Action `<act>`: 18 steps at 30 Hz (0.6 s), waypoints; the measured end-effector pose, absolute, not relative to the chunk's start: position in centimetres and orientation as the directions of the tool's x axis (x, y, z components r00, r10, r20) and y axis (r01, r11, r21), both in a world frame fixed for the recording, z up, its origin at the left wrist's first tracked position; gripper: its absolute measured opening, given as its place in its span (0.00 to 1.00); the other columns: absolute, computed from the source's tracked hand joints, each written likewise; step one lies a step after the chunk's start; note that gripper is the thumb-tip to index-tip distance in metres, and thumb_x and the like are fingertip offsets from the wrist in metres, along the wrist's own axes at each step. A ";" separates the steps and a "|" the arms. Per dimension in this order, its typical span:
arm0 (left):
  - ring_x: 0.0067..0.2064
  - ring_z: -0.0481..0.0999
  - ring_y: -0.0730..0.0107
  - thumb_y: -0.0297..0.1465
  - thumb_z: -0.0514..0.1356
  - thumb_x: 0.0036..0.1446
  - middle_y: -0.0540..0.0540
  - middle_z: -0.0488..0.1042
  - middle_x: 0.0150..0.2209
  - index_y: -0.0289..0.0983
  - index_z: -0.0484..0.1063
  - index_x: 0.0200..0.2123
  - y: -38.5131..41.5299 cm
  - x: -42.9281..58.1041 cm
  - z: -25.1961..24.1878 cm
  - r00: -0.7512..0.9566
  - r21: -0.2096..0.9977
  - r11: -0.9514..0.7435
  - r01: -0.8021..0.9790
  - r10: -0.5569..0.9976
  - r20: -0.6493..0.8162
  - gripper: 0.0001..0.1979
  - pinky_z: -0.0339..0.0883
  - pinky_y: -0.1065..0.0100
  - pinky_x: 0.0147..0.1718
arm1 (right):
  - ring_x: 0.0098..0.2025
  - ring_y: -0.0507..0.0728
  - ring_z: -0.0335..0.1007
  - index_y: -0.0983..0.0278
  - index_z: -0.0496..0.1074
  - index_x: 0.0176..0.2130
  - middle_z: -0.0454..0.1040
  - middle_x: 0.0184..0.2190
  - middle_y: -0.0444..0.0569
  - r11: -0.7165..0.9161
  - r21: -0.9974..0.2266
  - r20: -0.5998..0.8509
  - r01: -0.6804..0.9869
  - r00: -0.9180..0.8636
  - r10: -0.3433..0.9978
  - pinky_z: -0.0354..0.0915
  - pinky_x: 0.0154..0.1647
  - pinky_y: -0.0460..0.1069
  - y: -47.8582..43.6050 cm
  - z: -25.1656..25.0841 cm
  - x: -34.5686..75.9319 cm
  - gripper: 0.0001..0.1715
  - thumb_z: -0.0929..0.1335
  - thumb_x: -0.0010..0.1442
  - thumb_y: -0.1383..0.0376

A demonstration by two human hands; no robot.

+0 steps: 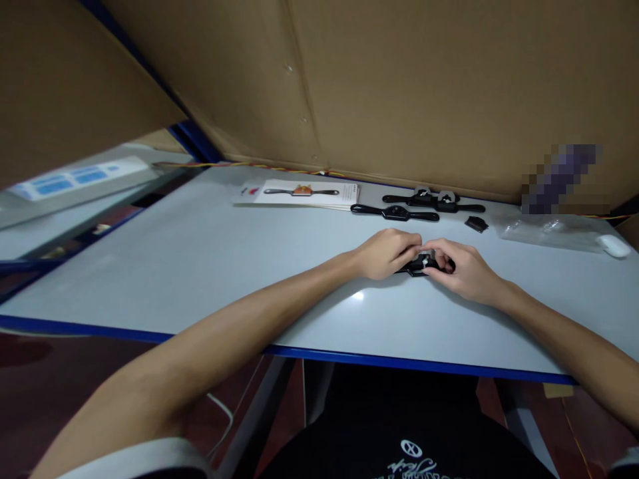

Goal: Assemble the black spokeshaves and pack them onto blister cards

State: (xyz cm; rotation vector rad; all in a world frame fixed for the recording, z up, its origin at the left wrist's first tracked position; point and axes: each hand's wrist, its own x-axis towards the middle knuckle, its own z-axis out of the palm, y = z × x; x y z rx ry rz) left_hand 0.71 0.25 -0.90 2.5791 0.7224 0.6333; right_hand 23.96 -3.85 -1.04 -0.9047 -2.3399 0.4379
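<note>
both hands meet over a black two-handled tool point(418, 271), which lies low over the near half of the desk point(200, 279), a little right of the middle of the view. the left hand point(384, 255) has its fingers bent down over the tool's left handle, grasping it, though their tips are partly hidden. the right hand point(466, 269) grasps the other end, thumb in front and fingers curled behind, with a grey and silvery part of the tool showing between the two hands.

just beyond them, another black tool point(396, 213) lies flat, its left end beside a stack of printed cards point(307, 194) that bears a picture of such a tool. behind that, more black tools point(448, 205) lie together with grey plates on their middles. a small dark piece point(476, 224) sits to the right, and farther along come a clear plastic bag point(544, 231) and a white rounded object point(614, 246) touching or near its end. a tall brown panel point(399, 86) stands behind the desk, with red and yellow wires point(269, 165) running along its foot. at far left, a white and blue box point(82, 178) lies on another surface.
</note>
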 end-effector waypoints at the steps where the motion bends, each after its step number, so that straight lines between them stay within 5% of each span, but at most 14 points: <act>1: 0.26 0.65 0.69 0.34 0.45 0.69 0.49 0.69 0.25 0.38 0.67 0.33 0.2 0.7 -0.9 0.766 0.471 -0.793 0.386 0.560 0.316 0.15 0.59 0.67 0.30 | 0.26 0.50 0.57 0.61 0.73 0.45 0.61 0.27 0.38 0.715 -0.491 0.408 0.498 -0.594 0.694 0.59 0.28 0.48 -3.8 -1.1 24.0 0.08 0.71 0.64 0.66; 3: 0.26 0.65 0.69 0.34 0.45 0.69 0.49 0.69 0.26 0.38 0.67 0.33 0.2 0.7 -0.8 0.764 0.475 -0.792 0.384 0.561 0.318 0.16 0.59 0.67 0.30 | 0.26 0.50 0.56 0.61 0.72 0.39 0.61 0.26 0.38 0.709 -0.490 0.438 0.507 -0.560 0.703 0.57 0.28 0.48 -3.7 -1.2 23.8 0.04 0.72 0.64 0.65; 6: 0.27 0.65 0.69 0.34 0.44 0.70 0.49 0.69 0.26 0.38 0.66 0.32 0.2 0.8 -0.8 0.758 0.477 -0.787 0.391 0.569 0.318 0.16 0.59 0.67 0.31 | 0.25 0.50 0.55 0.60 0.66 0.31 0.61 0.24 0.38 0.681 -0.485 0.469 0.549 -0.493 0.732 0.54 0.27 0.48 -3.7 -1.4 23.3 0.12 0.73 0.62 0.64; 18: 0.28 0.67 0.69 0.35 0.45 0.69 0.48 0.70 0.27 0.38 0.66 0.33 0.1 1.2 -1.0 0.729 0.511 -0.761 0.399 0.601 0.326 0.15 0.60 0.67 0.32 | 0.24 0.51 0.55 0.59 0.54 0.23 0.59 0.22 0.41 0.664 -0.429 0.466 0.612 -0.480 0.744 0.54 0.28 0.50 -4.1 -1.1 22.2 0.20 0.64 0.65 0.68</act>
